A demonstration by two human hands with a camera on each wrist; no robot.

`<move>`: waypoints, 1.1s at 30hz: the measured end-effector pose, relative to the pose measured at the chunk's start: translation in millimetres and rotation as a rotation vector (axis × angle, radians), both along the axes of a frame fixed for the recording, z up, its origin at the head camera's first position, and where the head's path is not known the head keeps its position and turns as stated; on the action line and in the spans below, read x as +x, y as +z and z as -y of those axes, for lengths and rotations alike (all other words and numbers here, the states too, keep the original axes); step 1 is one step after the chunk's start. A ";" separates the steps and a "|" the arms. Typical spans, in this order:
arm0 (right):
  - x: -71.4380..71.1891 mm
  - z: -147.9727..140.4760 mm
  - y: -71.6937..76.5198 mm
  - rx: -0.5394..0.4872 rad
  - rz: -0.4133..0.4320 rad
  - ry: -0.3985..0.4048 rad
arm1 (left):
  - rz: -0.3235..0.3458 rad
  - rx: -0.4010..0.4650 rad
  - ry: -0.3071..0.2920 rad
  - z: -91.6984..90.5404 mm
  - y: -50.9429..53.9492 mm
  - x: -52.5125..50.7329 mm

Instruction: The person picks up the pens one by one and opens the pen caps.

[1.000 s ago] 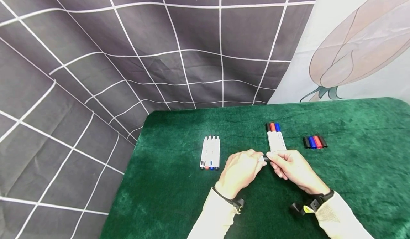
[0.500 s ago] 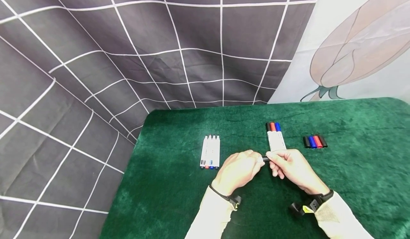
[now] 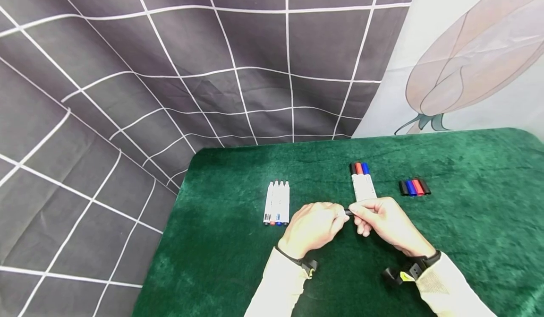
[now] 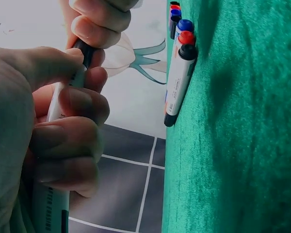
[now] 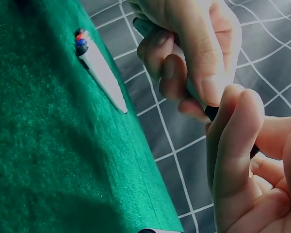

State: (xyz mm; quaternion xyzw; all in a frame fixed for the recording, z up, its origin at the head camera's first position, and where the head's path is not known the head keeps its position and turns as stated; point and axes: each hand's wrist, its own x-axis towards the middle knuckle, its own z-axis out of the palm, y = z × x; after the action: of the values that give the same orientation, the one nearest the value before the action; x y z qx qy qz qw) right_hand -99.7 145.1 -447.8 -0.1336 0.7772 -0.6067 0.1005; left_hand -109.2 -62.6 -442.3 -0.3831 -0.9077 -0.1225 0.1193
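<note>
In the head view the left hand (image 3: 312, 227) grips a white marker (image 4: 51, 208), its fingers curled round the barrel in the left wrist view. The right hand (image 3: 388, 225) pinches the marker's black cap (image 4: 83, 52) between thumb and fingers. Both hands meet at the cap end, low over the cloth. Just beyond the right hand lie three capped markers (image 3: 363, 187), side by side, with black, red and blue caps. In the right wrist view the right hand's fingers (image 5: 237, 131) hide most of the cap.
Several uncapped white markers (image 3: 277, 203) lie in a row left of the hands. A row of loose caps (image 3: 414, 187), black, blue and red, sits on the right of the green cloth (image 3: 212, 255). Behind the table hangs a grey curtain (image 3: 255, 33) with white lines.
Both hands keep hold of the marker. The left hand has shifted slightly left and the right hand's lower fingers have moved a little. The head view has turned slightly.
</note>
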 end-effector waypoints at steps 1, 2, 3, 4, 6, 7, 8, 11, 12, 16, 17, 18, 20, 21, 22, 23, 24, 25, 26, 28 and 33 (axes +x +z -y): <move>0.2 0.2 0.2 -0.002 -0.009 0.003 | 0.006 0.004 -0.002 0.2 0.1 -0.1; 0.4 0.3 0.4 -0.002 -0.022 0.006 | 0.011 0.008 -0.004 0.4 0.1 -0.1; 0.5 0.4 0.5 0.000 -0.035 0.005 | 0.016 0.015 -0.006 0.6 0.3 -0.3; 0.7 0.5 0.8 0.003 -0.048 0.004 | 0.022 0.021 -0.008 0.9 0.9 -0.1; 0.8 0.7 1.2 0.006 -0.068 0.002 | 0.026 0.029 -0.010 1.3 1.6 -0.2; 1.0 0.8 1.3 0.008 -0.074 -0.001 | 0.033 0.036 -0.013 1.6 2.0 -0.1; 1.1 0.8 1.2 0.013 -0.085 -0.002 | 0.040 0.043 -0.016 1.7 2.2 -0.2; 1.3 0.6 1.0 0.016 -0.098 -0.006 | 0.053 0.053 -0.021 2.0 2.8 -0.2; 1.4 0.5 1.0 0.017 -0.099 -0.007 | 0.060 0.058 -0.024 2.0 3.0 -0.2; 1.9 1.0 0.8 0.021 -0.105 -0.010 | 0.066 0.066 -0.031 2.8 2.8 -0.9; 2.1 1.5 0.7 0.021 -0.105 -0.010 | 0.067 0.067 -0.032 3.3 2.9 -1.0; 2.3 2.1 0.6 0.021 -0.107 -0.010 | 0.067 0.066 -0.032 3.9 3.0 -1.1; 2.7 3.3 0.2 0.023 -0.118 -0.009 | 0.069 0.065 -0.034 4.9 3.0 -1.1; 2.9 3.7 -0.1 0.023 -0.120 -0.010 | 0.072 0.064 -0.034 5.5 3.1 -1.0; 3.1 4.1 -0.6 0.024 -0.123 -0.011 | 0.076 0.064 -0.034 6.0 3.2 -1.0; 3.2 4.3 -1.1 0.025 -0.125 -0.011 | 0.079 0.063 -0.035 6.2 3.3 -1.0; 3.3 4.4 -1.7 0.027 -0.128 -0.012 | 0.082 0.062 -0.035 6.4 3.3 -0.9; 3.4 4.5 -2.2 0.027 -0.131 -0.012 | 0.088 0.062 -0.036 6.5 3.4 -1.0; 3.4 4.5 -2.8 0.026 -0.132 -0.013 | 0.094 0.063 -0.037 6.6 3.5 -1.1; 3.3 4.6 -3.5 0.024 -0.134 -0.013 | 0.106 0.065 -0.036 6.8 3.6 -1.2; 3.0 5.3 -4.3 0.022 -0.139 -0.012 | 0.121 0.070 -0.036 7.5 3.0 -1.7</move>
State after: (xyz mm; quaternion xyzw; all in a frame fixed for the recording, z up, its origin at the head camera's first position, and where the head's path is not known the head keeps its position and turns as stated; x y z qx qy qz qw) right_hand -96.6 139.8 -452.1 -0.1697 0.7897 -0.5879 0.0439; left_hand -110.9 -70.1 -439.2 -0.3869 -0.9013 -0.1794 0.0754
